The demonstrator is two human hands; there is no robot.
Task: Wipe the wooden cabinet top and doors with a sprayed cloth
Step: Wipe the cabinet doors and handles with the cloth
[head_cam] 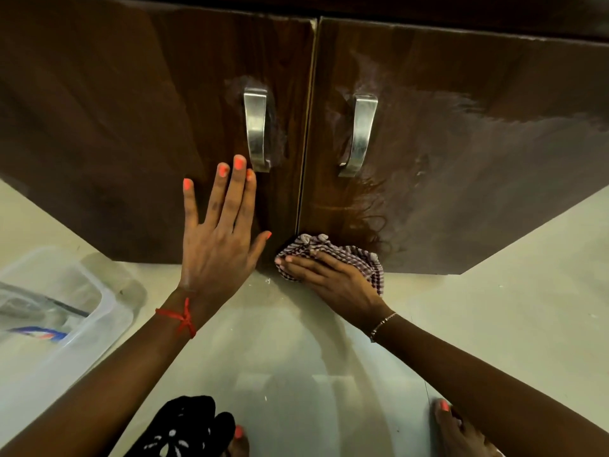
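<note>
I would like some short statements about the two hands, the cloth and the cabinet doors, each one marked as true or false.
1. The right hand presses the striped cloth against the bottom of the right door. True.
2. The left hand grips the left handle. False: it lies flat and open on the left door, beside the handle.
3. Wet streaks show on the right door. True.
4. Both doors stand open. False: both are shut, with only a thin gap between them.
5. The clear plastic box sits on the floor to the right of the cabinet. False: it is at the left.
</note>
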